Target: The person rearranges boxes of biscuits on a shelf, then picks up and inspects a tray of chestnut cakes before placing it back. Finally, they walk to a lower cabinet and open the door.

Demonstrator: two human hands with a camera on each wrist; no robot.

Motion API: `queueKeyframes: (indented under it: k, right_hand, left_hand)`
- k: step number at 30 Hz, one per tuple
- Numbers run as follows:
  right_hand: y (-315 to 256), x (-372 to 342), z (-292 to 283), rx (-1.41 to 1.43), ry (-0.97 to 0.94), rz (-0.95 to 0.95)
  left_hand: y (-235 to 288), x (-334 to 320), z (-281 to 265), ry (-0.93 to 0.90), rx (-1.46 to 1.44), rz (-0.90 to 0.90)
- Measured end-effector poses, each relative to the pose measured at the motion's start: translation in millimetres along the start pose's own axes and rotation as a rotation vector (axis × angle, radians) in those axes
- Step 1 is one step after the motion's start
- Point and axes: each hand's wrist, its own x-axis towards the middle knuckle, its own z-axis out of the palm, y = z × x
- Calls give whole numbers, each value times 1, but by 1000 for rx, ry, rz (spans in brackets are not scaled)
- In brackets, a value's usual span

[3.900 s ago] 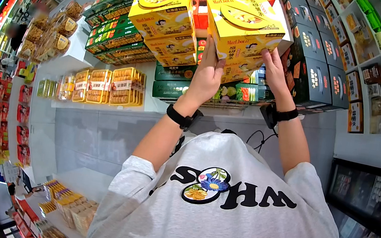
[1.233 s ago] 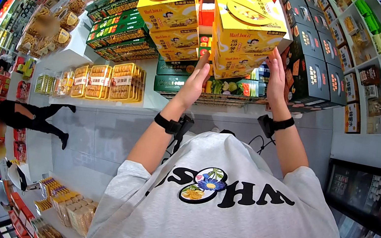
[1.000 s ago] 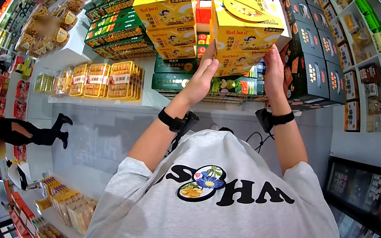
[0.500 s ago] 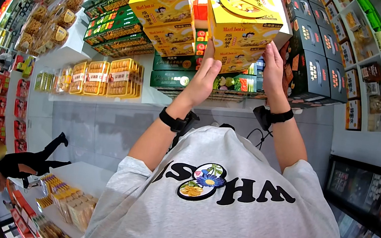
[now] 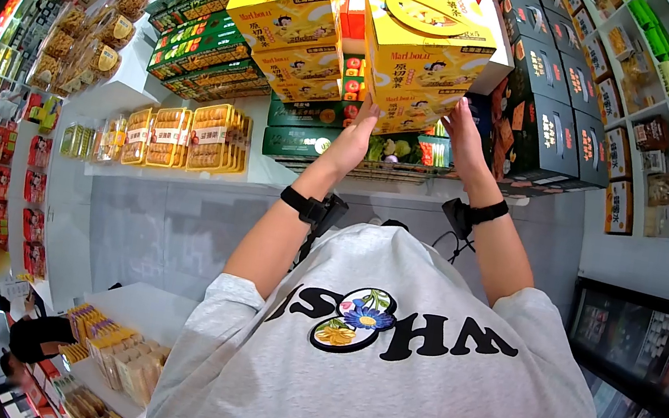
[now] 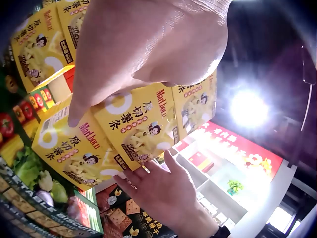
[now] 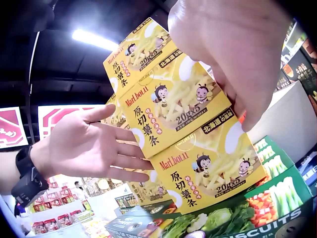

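Lower beside the stack of yellow boxes [image 5: 426, 59] than half a second ago, the right hand [image 5: 468, 147] now has its fingertips near the lower boxes; farther off, a dark-clothed person [image 5: 41, 338] has shifted toward the bottom left. The stack stands upright on green cartons [image 5: 297, 143] with vegetable pictures. At its left side, the left hand [image 5: 349, 146] is unclenched, fingers extended along the boxes. The right hand is likewise released, fingers spread; whether its fingertips touch is hard to tell. A second yellow stack [image 5: 290, 20] stands just left, and dark boxes [image 5: 548, 142] lie right. Pastry trays [image 5: 171, 137] line the white tabletop [image 5: 269, 169].
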Motion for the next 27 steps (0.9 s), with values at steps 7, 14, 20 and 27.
queueKeyframes:
  k: [7, 14, 20, 27]
  right_hand:
    - [-1, -2, 7, -80, 40, 82]
    - [3, 5, 1, -139, 1, 122]
    - [0, 7, -1, -104, -53, 115]
    - [10, 12, -9, -38, -71, 136]
  left_hand:
    - [14, 1, 8, -3, 58, 43]
    - [-3, 17, -1, -1, 152, 104]
    - [3, 13, -1, 128, 253, 80]
    - [6, 12, -5, -38, 34, 62]
